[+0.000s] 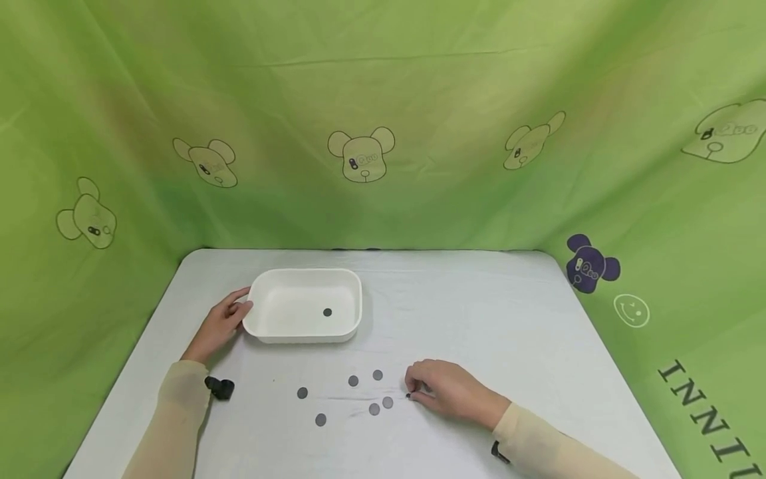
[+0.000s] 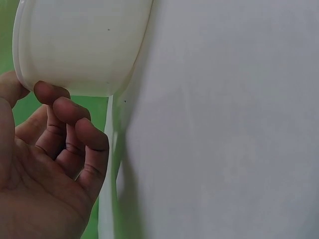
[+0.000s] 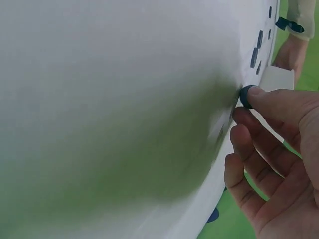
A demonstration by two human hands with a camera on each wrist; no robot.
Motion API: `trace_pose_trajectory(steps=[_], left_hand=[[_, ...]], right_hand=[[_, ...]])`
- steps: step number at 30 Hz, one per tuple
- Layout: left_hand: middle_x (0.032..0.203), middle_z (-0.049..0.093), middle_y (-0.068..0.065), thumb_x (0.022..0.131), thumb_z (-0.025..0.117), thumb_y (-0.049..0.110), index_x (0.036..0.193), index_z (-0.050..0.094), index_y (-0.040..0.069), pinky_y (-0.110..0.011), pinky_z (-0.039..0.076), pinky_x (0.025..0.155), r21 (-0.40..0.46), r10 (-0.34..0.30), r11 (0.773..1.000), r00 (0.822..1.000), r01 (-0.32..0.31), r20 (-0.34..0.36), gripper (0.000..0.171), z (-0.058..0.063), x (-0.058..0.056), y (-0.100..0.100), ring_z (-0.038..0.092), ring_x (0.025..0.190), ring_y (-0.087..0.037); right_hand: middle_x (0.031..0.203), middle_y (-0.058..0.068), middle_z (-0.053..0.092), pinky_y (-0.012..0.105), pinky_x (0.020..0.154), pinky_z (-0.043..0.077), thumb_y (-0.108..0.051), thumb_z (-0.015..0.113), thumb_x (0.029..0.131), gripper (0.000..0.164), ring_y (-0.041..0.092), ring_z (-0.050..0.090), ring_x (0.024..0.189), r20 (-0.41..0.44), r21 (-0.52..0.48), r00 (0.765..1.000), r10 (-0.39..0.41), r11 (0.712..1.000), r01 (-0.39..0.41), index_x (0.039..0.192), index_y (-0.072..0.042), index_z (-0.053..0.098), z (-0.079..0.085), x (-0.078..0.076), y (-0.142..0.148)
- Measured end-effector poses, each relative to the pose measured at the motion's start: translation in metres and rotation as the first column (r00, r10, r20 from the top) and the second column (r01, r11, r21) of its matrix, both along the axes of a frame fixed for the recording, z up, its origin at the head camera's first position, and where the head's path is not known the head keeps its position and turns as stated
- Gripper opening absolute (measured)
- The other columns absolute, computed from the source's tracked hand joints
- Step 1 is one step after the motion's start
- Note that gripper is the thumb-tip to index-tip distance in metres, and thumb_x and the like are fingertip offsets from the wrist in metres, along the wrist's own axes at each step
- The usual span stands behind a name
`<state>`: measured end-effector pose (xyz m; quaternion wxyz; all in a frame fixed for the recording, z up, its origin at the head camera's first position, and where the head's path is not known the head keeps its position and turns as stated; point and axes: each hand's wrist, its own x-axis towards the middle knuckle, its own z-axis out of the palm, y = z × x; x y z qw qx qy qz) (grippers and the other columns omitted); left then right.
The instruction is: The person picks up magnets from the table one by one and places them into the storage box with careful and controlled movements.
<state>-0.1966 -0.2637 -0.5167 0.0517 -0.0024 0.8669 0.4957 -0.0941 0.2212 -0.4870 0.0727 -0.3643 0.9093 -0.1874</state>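
A white plastic tub (image 1: 353, 293) stands at the back left of the table, with one dark round disc (image 1: 327, 312) on its floor. My left hand (image 1: 221, 324) pinches the tub's left end at the rim. In the left wrist view, its fingertips (image 2: 73, 110) are against the outer wall. Low over the tabletop, my right hand (image 1: 449, 389) pinches a small dark disc (image 3: 245, 96) between thumb and index finger, seen nearly edge-on from above. Several more grey discs lie flat on the white cloth, among them a disc (image 1: 387, 402) just left of the right hand.
The table (image 1: 479, 306) is covered in white cloth with slight creases. Green curtains (image 1: 431, 213) printed with bear heads enclose its back and sides. Other loose discs, such as the leftmost disc (image 1: 302, 393), lie between the tub and the front edge.
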Motion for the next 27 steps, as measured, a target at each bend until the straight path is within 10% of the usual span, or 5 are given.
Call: trace_pose_trajectory(steps=[27], left_hand=[[0.082,0.055,-0.006,0.100,0.055,0.051,0.150,0.046,0.017,-0.027,0.045,0.068,0.009,-0.009,1.000,1.000,0.009,0.003,0.061,-0.001,-0.001,-0.001,0.052,0.075,-0.018]], right_hand=[[0.087,-0.016,0.058,0.018,0.067,0.045,-0.013,0.075,0.090,0.015,0.010,0.056,0.072,-0.087,-0.217,0.996,-0.011,0.976,-0.008,0.095,-0.021,0.064,0.008,-0.019,-0.009]])
